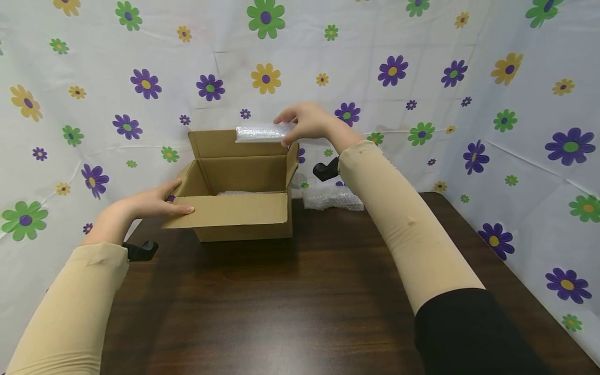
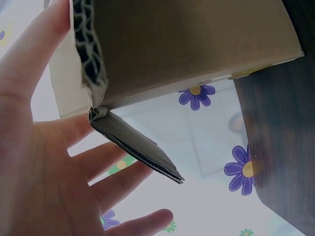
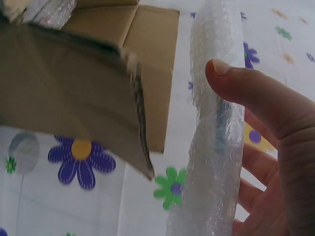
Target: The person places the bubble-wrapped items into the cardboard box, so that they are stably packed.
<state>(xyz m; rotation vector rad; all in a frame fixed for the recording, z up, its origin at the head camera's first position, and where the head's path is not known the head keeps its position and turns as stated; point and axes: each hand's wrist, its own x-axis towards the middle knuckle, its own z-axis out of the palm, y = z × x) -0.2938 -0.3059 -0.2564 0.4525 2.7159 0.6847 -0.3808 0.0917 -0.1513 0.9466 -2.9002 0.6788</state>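
Clear bubble-wrapped bundle (image 1: 260,133) pinched by right hand (image 1: 307,122), not set down | brown cardboard box (image 1: 246,233), lower left of grip, touched by spread left hand (image 1: 147,203) | wrapping (image 1: 239,192) seen inside; second bundle (image 1: 329,199) outside, lower right

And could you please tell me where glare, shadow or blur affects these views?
Head: soft glare low on the table, shadow below the cardboard box; left wrist: the flowered cloth looks washed out toward the upper left; right wrist: the box's near flap edge looks soft, with small glints on the bubble-wrapped item.
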